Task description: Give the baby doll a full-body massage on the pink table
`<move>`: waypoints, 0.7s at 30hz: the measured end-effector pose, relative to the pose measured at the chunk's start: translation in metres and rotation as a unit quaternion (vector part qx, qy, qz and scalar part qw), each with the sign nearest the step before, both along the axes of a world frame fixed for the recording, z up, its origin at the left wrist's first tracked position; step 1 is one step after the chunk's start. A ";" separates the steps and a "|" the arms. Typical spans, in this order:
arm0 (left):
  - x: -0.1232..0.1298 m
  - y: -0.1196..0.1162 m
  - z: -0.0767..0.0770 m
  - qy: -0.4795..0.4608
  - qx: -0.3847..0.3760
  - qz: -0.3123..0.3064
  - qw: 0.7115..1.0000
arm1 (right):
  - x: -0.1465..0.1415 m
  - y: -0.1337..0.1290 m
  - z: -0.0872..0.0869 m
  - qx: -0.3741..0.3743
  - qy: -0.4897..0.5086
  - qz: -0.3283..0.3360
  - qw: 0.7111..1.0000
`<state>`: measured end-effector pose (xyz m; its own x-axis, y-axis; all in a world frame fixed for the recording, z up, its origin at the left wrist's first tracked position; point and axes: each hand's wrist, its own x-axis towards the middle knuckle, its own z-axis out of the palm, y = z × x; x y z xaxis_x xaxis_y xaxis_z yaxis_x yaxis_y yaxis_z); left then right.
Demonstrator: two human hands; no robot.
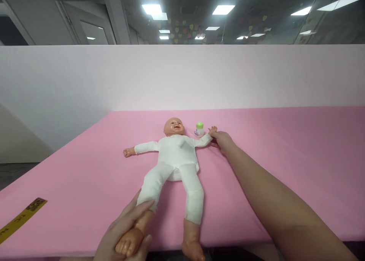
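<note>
A baby doll (178,150) with a white cloth body lies on its back on a pink-covered table (245,200), its head away from me. My left hand (122,226) is wrapped round the doll's lower leg and foot on the left side. My right hand (222,141) pinches the doll's arm near the wrist on the right side. Just behind that arm stands a small white bottle (199,130) with a green cap. The doll's other arm is stretched out to the left, and its other leg reaches over the table's front edge.
A yellow strip with dark print (24,219) lies on the table's left front. A white partition wall (182,76) rises behind the table. Beyond it are glass panes, ceiling lights and a door (89,23).
</note>
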<state>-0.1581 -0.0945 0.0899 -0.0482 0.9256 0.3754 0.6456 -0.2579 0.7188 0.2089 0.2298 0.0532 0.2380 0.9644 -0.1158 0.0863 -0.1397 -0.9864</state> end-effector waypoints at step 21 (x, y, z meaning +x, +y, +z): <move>0.020 0.116 0.011 -0.173 -0.093 -0.066 0.978 | -0.097 -0.078 0.027 0.414 -0.389 0.284 0.772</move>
<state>-0.1384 0.0210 0.1006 -0.0178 0.9830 0.1825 0.3249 -0.1670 0.9309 0.1123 0.1516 0.0800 -0.5636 0.6058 0.5616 0.5138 0.7894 -0.3360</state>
